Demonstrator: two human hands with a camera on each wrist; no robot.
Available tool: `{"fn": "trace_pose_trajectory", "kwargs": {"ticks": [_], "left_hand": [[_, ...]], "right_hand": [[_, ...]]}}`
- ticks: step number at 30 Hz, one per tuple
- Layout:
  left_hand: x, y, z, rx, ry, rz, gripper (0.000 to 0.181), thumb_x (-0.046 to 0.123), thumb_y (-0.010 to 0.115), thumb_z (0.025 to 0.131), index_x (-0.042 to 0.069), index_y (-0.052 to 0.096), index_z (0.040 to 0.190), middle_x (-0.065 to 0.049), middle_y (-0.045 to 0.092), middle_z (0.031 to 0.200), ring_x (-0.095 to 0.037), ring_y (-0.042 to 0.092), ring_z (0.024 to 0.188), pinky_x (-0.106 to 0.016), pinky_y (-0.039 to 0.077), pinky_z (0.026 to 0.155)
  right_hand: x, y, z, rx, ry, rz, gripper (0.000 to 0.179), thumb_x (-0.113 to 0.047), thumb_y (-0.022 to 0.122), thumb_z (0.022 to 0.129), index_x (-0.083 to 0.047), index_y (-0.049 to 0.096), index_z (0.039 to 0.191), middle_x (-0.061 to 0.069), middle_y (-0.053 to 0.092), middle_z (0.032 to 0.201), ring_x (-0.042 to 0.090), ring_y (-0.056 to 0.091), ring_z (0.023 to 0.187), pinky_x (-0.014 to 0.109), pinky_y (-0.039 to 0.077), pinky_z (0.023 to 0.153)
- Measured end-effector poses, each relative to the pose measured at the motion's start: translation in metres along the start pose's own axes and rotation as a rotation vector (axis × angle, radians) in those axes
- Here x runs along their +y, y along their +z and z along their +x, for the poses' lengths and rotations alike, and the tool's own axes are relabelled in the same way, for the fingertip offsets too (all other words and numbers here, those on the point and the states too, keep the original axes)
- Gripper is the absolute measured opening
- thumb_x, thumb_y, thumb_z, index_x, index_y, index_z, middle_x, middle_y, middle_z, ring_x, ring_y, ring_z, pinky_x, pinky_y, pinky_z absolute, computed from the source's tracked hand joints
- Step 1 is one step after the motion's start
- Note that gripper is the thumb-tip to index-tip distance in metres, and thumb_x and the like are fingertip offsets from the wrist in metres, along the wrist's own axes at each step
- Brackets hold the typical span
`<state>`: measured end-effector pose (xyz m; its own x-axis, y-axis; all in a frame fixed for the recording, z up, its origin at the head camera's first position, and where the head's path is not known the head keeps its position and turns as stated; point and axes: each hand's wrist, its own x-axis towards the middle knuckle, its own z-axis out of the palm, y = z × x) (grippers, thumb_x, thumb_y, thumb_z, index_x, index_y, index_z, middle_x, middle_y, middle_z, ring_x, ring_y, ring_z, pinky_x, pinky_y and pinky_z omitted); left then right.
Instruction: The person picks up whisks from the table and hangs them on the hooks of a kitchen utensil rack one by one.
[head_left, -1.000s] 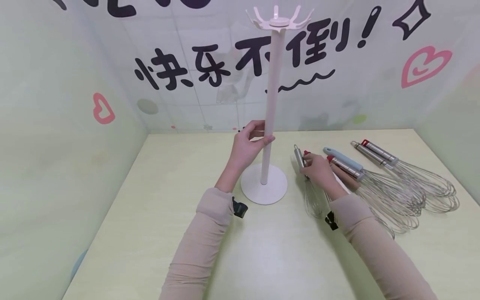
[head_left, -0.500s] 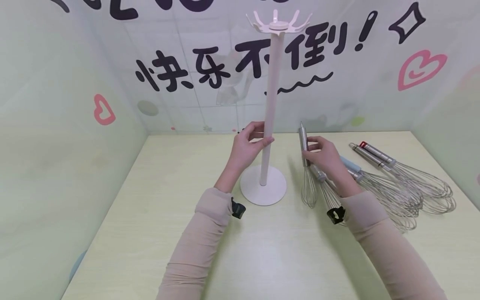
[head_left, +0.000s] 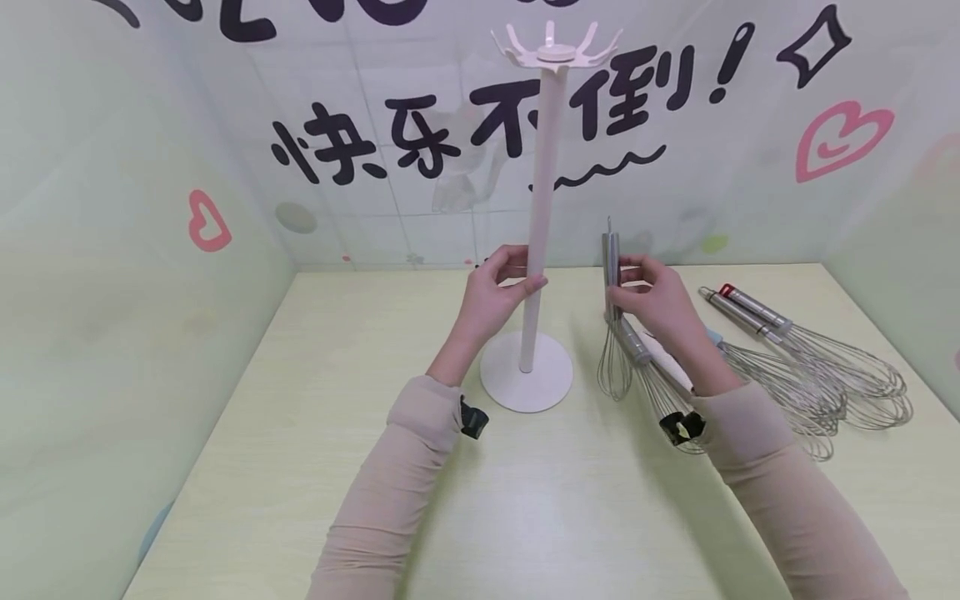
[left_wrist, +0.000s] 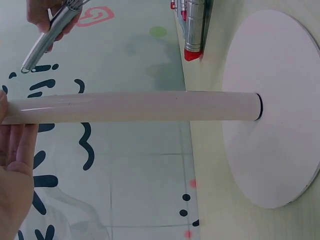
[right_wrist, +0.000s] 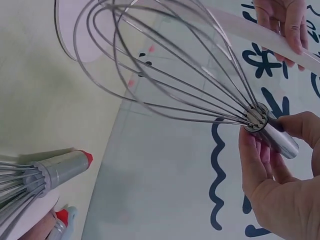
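In the head view my left hand [head_left: 498,287] grips the white pole [head_left: 546,183] of an upright rack, thumb in front and fingers behind. The rack has a round white base [head_left: 551,387] on the table and a ring of hooks [head_left: 557,55] on top. To the right of the pole, my right hand [head_left: 660,304] pinches a metal whisk [head_left: 611,271] by its silver handle, the handle end up and the wire loops hanging down. In the right wrist view the whisk's wire loops [right_wrist: 190,82] spread out from the handle between thumb and fingers.
On the right of the table [head_left: 337,433] lie several more whisks, one with a red-tipped silver handle [right_wrist: 65,172] just beyond the held one. Two silver-handled whisks [head_left: 750,317] lie further right. A printed sheet [head_left: 360,225] closes off the back.
My right hand has picked up the whisk, raised it off the table and turned it upright, moving slightly back. My left hand stays on the pole.
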<state>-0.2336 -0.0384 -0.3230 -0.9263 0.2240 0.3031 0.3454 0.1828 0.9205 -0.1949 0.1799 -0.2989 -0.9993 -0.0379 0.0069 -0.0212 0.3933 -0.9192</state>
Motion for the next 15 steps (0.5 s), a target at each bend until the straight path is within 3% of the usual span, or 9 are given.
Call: {"fn": "trace_pose_trajectory", "kwargs": {"ticks": [7,15], "left_hand": [[0.0,-0.001,0.001,-0.006,-0.009,0.005,0.041,0.016,0.07,0.085,0.007,0.056,0.123,-0.014,0.065,0.115,-0.024,0.062,0.109,-0.03,0.055,0.094],[0.005,-0.004,0.002,-0.032,-0.018,-0.001,0.04,0.012,0.07,0.085,0.005,0.056,0.122,-0.016,0.065,0.114,-0.026,0.063,0.108,-0.031,0.056,0.093]], "right_hand": [[-0.01,-0.007,-0.004,0.026,-0.02,0.056,0.048,-0.011,0.06,0.09,-0.008,0.042,0.135,-0.008,0.052,0.103,-0.002,0.057,0.089,0.012,0.052,0.075],[-0.025,-0.015,-0.006,0.045,-0.044,-0.006,0.049,-0.015,0.06,0.091,-0.014,0.041,0.136,-0.008,0.052,0.109,0.0,0.056,0.092,0.011,0.05,0.08]]}}
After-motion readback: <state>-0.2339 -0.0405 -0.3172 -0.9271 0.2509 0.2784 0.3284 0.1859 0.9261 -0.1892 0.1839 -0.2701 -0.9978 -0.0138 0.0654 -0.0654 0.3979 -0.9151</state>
